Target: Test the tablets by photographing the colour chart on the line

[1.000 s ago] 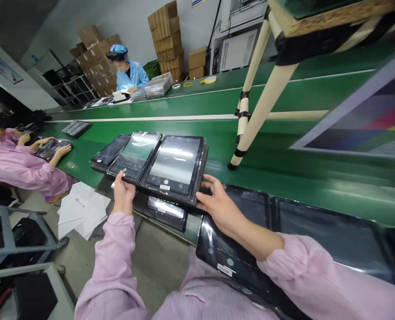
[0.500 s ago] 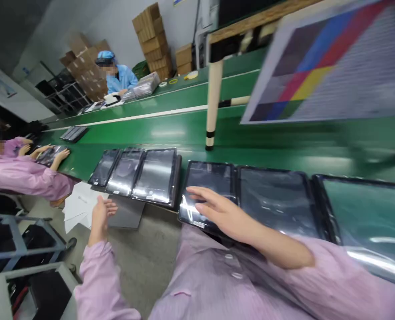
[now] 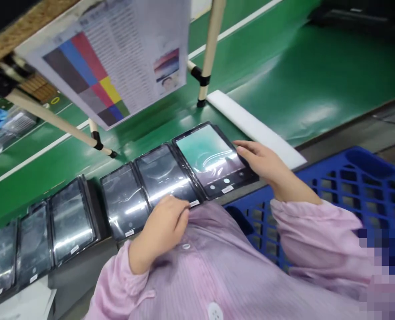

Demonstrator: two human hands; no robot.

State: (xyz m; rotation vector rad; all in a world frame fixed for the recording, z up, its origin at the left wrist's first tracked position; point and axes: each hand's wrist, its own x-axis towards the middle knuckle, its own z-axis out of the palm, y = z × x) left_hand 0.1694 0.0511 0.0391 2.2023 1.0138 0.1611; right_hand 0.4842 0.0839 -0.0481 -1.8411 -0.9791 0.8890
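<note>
Along the near edge of the green tabletop (image 3: 300,75), three flat, black-framed tablets with glossy screens lie side by side. The right hand (image 3: 269,164) is at the right side of the rightmost tablet (image 3: 214,155), which shows a turquoise tint and a white label at its lower edge. Its fingers are extended, tips at the tablet's edge — whether they grip cannot be told. The left hand (image 3: 164,224) is at the lower edge of the middle tablet (image 3: 162,173), fingers curled together; their hold is hidden by the hand. The leftmost tablet (image 3: 124,195) adjoins the middle one.

Further left, a second row of three tablets (image 3: 70,218) lies apart from the first, with white paper sheets (image 3: 27,302) below it. Beyond the rightmost tablet lies a long white strip (image 3: 254,126); a blue lattice-sided plastic basket (image 3: 360,191) stands below the tabletop's edge. Overhead — on a cream-pipe frame (image 3: 54,115) with black joints — hangs a printed colour-block sheet (image 3: 127,58).
</note>
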